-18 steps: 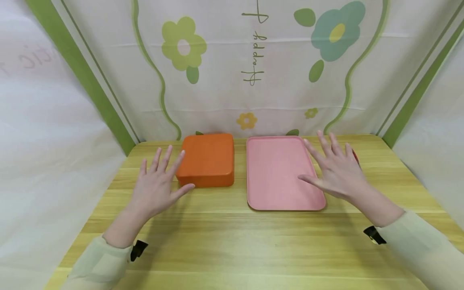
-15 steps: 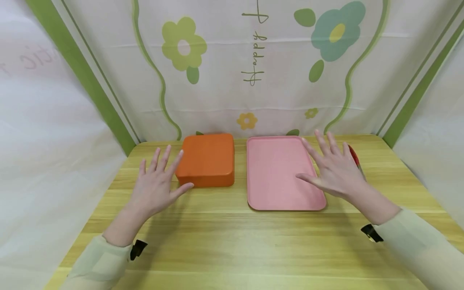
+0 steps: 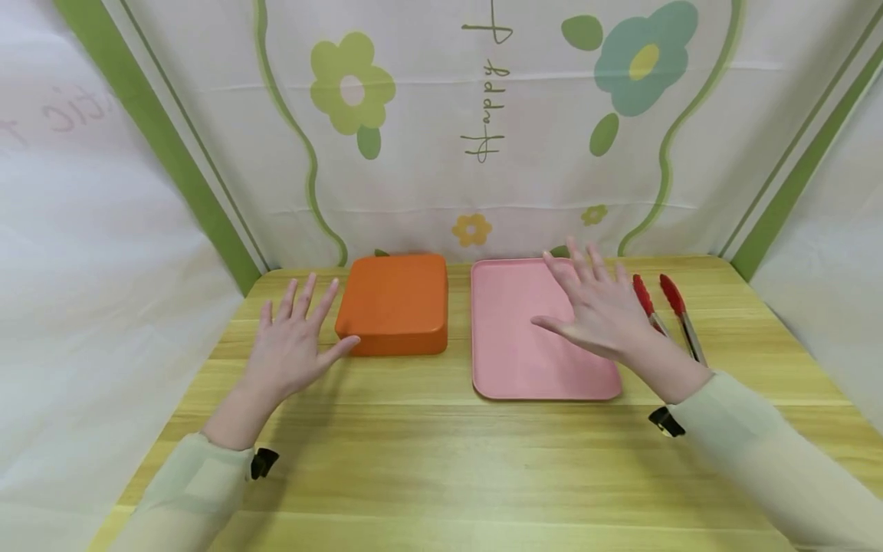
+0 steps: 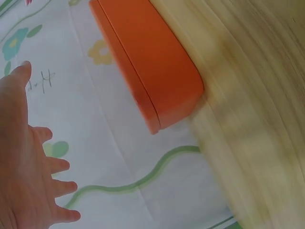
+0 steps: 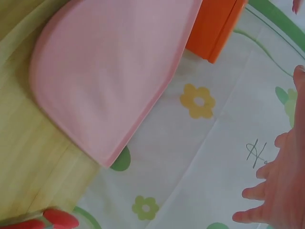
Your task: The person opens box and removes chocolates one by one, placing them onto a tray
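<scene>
My left hand hovers with spread fingers just left of an orange lidded box, overlapping its near left corner in the head view. The left wrist view shows the box apart from that hand. Over the right part of a pink rectangular tray is my right hand, its fingers also spread and holding nothing. Red-tipped metal tongs lie to the right of the tray; my right hand and wrist hide part of them.
The box and tray sit side by side on a wooden table, near its far edge. Behind rises a white cloth printed with flowers, and similar cloth hangs at both sides.
My right hand has moved left over the tray, bringing the red-tipped tongs into view. My left hand has shifted slightly left and up.
</scene>
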Demonstrator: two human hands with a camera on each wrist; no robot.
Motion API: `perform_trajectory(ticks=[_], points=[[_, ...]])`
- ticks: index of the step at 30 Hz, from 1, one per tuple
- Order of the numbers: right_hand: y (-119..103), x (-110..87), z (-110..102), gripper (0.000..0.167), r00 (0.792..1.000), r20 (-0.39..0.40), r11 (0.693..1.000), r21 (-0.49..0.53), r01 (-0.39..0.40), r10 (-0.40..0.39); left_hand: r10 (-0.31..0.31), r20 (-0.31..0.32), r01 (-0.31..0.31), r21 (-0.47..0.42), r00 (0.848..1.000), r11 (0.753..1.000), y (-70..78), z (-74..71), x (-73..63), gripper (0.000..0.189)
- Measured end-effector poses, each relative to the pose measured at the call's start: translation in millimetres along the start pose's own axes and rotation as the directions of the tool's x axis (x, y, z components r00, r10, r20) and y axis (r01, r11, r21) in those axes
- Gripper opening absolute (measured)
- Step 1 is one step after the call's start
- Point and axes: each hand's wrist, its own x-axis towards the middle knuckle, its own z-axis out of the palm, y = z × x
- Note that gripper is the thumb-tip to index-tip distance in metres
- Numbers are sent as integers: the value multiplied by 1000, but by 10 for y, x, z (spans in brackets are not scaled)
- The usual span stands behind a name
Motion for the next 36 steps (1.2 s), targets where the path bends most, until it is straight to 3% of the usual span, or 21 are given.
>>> perform_trajectory(ticks=[7, 16, 26, 36], points=[[-143, 202, 49, 96, 999, 44, 999, 40, -14, 12, -3, -16, 3, -18, 1000, 1000, -50, 47, 43, 90], [-287, 429, 180, 96, 999, 35, 995, 94, -18, 15, -14, -14, 13, -50, 1000, 999, -132, 142, 128, 87], [-457, 623, 338, 92, 995, 94, 973, 223, -65, 45, -27, -4, 26, -114, 1000, 993, -245, 282, 243, 87], [-653, 778, 540, 92, 996, 79, 955, 291, -56, 35, -29, -17, 25, -175, 999, 984, -364, 413, 419, 87]])
